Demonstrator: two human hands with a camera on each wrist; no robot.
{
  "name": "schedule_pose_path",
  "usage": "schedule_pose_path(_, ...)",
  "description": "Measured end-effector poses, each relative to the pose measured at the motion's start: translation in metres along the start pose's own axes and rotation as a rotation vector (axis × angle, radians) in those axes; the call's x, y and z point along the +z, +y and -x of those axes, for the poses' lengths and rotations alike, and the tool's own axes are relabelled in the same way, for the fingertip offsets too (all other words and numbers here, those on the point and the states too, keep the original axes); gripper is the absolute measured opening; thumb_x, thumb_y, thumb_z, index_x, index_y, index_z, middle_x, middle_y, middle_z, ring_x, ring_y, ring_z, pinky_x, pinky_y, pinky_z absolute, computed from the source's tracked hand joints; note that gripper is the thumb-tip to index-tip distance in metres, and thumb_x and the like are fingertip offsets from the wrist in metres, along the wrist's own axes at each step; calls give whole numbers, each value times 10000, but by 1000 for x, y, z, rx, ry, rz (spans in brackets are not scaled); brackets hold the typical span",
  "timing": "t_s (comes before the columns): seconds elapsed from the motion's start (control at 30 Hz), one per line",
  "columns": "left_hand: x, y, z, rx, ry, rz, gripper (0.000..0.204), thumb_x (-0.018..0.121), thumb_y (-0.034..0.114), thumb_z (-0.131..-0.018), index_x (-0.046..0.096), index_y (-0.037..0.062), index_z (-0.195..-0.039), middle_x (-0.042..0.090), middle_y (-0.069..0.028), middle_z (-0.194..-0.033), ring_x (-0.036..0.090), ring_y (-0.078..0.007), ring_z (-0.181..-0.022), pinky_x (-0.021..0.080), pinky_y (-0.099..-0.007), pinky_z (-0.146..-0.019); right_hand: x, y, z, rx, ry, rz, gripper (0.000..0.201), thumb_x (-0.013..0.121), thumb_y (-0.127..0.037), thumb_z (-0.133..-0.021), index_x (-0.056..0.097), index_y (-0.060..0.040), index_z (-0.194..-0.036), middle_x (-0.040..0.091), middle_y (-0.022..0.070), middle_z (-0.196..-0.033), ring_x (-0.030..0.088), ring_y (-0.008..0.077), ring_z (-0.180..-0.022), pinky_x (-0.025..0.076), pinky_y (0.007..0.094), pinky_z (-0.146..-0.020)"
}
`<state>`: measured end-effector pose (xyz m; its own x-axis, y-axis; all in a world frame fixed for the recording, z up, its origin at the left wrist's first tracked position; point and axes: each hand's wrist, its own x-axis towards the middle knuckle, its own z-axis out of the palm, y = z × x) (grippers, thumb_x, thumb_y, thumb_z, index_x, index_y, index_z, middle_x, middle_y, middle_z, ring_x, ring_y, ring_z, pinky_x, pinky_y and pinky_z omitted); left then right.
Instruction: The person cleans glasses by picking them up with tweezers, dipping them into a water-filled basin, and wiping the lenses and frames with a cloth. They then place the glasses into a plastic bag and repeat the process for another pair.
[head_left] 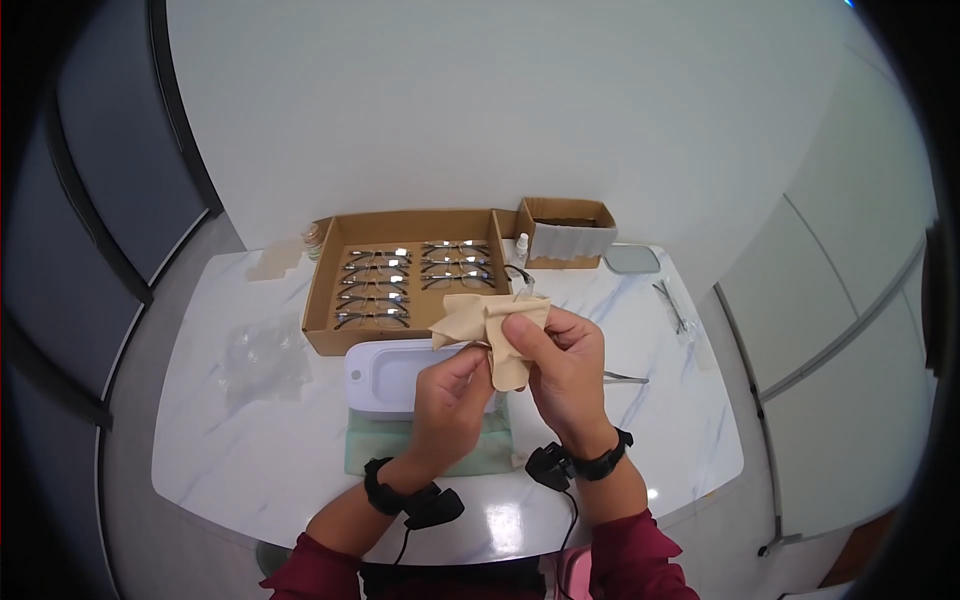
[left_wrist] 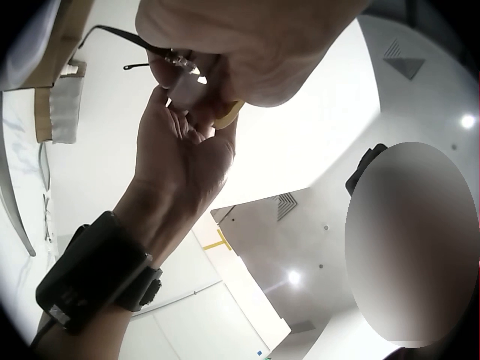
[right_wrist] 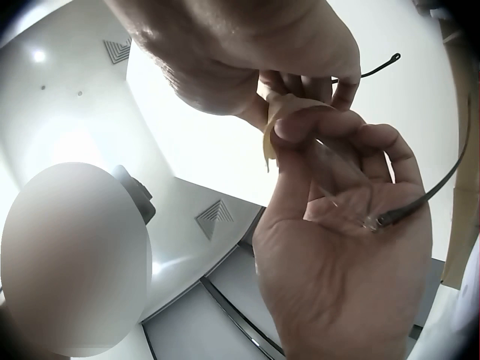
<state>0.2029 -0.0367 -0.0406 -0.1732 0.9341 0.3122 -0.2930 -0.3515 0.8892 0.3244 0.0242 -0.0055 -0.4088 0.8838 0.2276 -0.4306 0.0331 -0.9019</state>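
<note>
Both hands are raised above the table, close together around a pair of eyeglasses point(right_wrist: 337, 176) and a beige cloth point(head_left: 500, 325). My left hand point(head_left: 450, 405) pinches the eyeglasses at their frame, fingers bent. With its thumb on top, my right hand point(head_left: 575, 370) pinches the folded cloth over a lens. A dark temple arm point(left_wrist: 112, 31) sticks out past the fingers in the left wrist view. Much of the frame is hidden by the cloth and fingers. Below the hands sits a white oblong tub point(head_left: 362, 398) with a round button, on a pale green cloth point(head_left: 420, 452).
An open cardboard box point(head_left: 415, 312) holds several eyeglasses in two columns. Behind the hands stand a small white bottle point(head_left: 521, 246) and a smaller cardboard box point(head_left: 570, 245). A grey-faced flat tray point(head_left: 632, 260) lies back right; clear plastic point(head_left: 265, 360) lies at left.
</note>
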Motion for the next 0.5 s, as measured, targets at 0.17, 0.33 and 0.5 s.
schedule_pose_path(0.17,-2,4,-3,43,-138,-222,219,524,99,-1002,680,-27,-913,637,-57,-854,572,-133,-830,445,-271,-777,-1,-15,0,-4,42,-157,228,609,-144,-984,673,69,-1029,691,105,-809,623,131,-605,449,262,-423)
schedule_pose_path(0.33,-1,1,-4,110,-124,-260,226,534,107,-999,681,-23,-887,644,-75,-858,588,-154,-836,454,-284,-786,2,-1,0,-15,152,-273,273,569,-207,-1018,655,51,-1049,686,86,-856,627,123,-653,451,259,-444)
schedule_pose_path(0.5,-6,1,-2,109,-141,-223,205,507,82,-1016,652,-62,-1003,644,-78,-936,596,-137,-883,462,-277,-837,4,9,-2,-94,155,-261,309,537,-241,-1036,644,50,-1034,681,93,-856,621,126,-654,454,266,-456)
